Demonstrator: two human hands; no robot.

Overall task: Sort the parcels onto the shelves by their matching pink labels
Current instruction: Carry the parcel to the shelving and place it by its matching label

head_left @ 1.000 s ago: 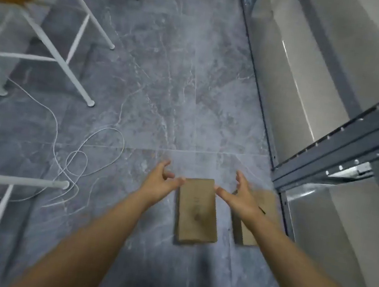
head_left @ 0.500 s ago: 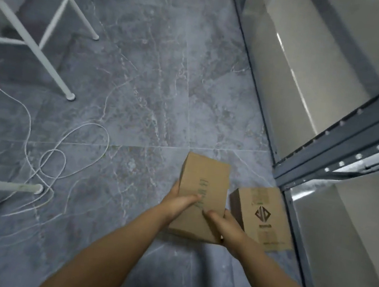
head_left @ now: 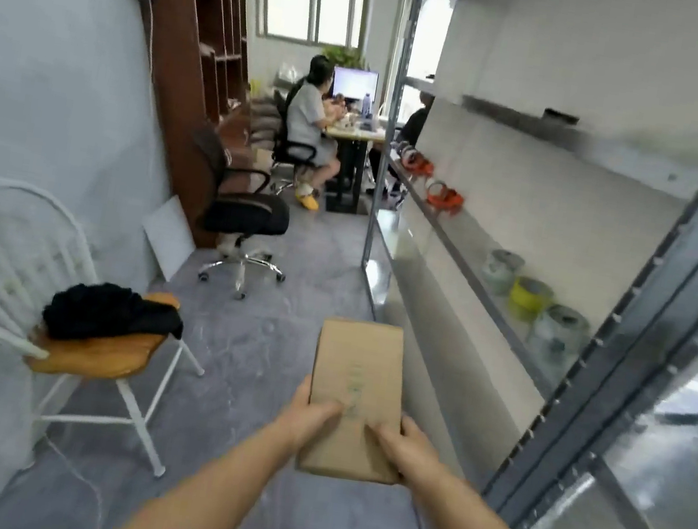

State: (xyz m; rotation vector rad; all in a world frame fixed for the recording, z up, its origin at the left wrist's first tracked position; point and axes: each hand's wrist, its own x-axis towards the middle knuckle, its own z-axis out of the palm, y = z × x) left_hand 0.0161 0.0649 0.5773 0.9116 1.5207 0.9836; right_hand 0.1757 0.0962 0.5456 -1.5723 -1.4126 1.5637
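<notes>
I hold a flat brown cardboard parcel [head_left: 356,383] out in front of me at waist height, its long side pointing away. My left hand [head_left: 309,414] grips its near left edge and my right hand [head_left: 403,447] grips its near right edge, thumbs on top. Faint printing shows on the top face; no pink label is visible on it. The grey metal shelving unit [head_left: 624,350] runs along my right, its shelves level with and above the parcel.
Tape rolls [head_left: 528,293] and orange objects [head_left: 443,197] lie on the middle shelf. A white chair [head_left: 98,356] with black cloth stands at left, a black office chair [head_left: 245,217] further on. People sit at a desk [head_left: 353,133] at the far end.
The parcel has been lifted off the floor in both hands, and my view has swung up from the floor to the aisle. The second parcel on the floor is out of view.
</notes>
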